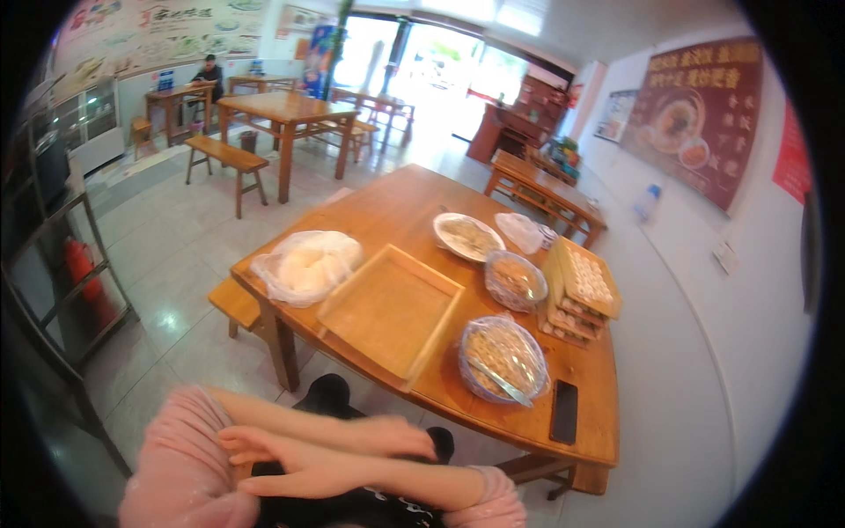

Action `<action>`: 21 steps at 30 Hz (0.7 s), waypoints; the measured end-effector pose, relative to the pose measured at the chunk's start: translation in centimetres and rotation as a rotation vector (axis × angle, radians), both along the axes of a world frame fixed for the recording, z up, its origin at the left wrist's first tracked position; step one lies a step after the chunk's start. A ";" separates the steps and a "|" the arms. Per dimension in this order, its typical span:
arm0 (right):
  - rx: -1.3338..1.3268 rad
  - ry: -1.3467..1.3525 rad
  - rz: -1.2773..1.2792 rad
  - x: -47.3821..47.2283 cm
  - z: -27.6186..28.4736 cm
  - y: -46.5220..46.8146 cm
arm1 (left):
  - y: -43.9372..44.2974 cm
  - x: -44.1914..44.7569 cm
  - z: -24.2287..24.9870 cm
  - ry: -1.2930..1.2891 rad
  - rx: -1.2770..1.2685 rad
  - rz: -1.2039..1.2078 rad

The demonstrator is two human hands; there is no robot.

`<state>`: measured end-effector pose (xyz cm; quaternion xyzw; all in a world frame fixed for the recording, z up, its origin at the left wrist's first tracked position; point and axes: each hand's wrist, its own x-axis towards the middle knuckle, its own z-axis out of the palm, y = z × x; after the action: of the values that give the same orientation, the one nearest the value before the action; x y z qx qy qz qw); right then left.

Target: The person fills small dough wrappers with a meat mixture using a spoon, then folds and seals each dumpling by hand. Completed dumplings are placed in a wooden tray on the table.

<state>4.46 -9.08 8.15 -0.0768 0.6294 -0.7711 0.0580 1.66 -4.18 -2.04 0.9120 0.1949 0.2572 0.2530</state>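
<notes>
My forearms cross over my lap, short of the table. My left hand (393, 435) reaches to the right, blurred, with no object seen in it. Over the left forearm lies my right hand (297, 465), its thumb apart from its fingers and its fingertips by the left sleeve. Before me on the wooden table (422, 198) is a bare, shallow wooden tray (389, 310). Left of it sits pale dough (310, 261) in a clear plastic bag. To the right, a plastic-covered bowl of crumbly filling (502, 350) has a metal utensil (500, 381) on top.
Farther back are another film-covered bowl (515, 280), a plate of food (467, 236), a plastic bag (518, 231) and stacked wooden trays (584, 284) of small dough pieces. A phone (564, 412) lies near the right edge. A bench (237, 303) stands left; a person (210, 79) sits far off.
</notes>
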 end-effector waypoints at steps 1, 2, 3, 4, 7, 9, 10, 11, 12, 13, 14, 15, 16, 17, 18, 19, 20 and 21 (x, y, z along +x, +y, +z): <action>0.044 0.099 -0.067 0.6 1.3 1.1 | -1.3 1.6 -0.9 -0.032 -0.226 -0.059; 0.084 0.157 -0.200 0.5 2.7 2.3 | -2.0 3.2 -1.4 -0.068 -0.450 -0.126; 0.115 0.219 -0.327 0.4 4.1 4.1 | -2.0 4.5 -1.6 -0.038 -0.711 -0.162; 0.223 0.254 -0.391 0.6 5.9 6.9 | -1.9 5.8 -1.4 -0.365 -0.911 -0.286; 0.050 0.540 -0.896 1.0 10.5 14.3 | -1.3 9.9 0.4 -0.915 -1.480 -0.597; -0.057 0.641 -1.081 3.5 13.4 18.9 | -1.2 11.5 1.6 -0.900 -1.645 -0.597; -0.127 0.756 -1.200 4.5 14.2 21.0 | -1.2 12.1 2.2 -0.943 -1.697 -0.676; -0.190 0.775 -1.281 6.1 14.8 22.8 | -1.6 12.9 2.6 -0.911 -1.796 -0.690; -0.225 0.801 -1.382 8.1 15.1 24.3 | -2.0 13.5 2.9 -0.911 -1.880 -0.764; -0.236 0.803 -1.441 10.1 15.4 25.7 | -2.3 14.1 3.1 -0.905 -1.966 -0.835; -0.274 0.795 -1.574 11.8 15.7 27.1 | -2.8 14.7 3.4 -0.871 -2.000 -0.896; -0.178 0.807 -1.617 13.4 16.2 28.2 | -3.1 14.9 3.6 -0.832 -1.997 -0.927; -0.133 0.793 -1.765 14.7 16.1 29.1 | -3.2 15.2 3.8 -0.801 -1.983 -0.951; 0.353 0.709 -1.969 15.5 15.8 29.8 | -3.5 15.2 4.0 -0.766 -1.960 -0.965; 0.846 0.582 -2.157 16.1 15.4 30.3 | -3.5 15.2 4.5 -0.742 -1.921 -0.970; 1.351 0.439 -2.249 16.5 15.0 30.6 | -3.6 15.1 4.9 -0.720 -1.884 -0.976; 1.724 0.375 -2.105 16.7 13.8 30.6 | -3.9 14.7 5.2 -0.698 -1.853 -0.981; 2.253 0.188 -1.841 16.9 12.6 30.3 | -4.1 14.3 5.6 -0.684 -1.808 -0.975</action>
<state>21.33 21.22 20.75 0.3814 0.7150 0.3650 -0.4584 15.97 -8.29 3.57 0.2471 -0.1523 0.1307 0.9480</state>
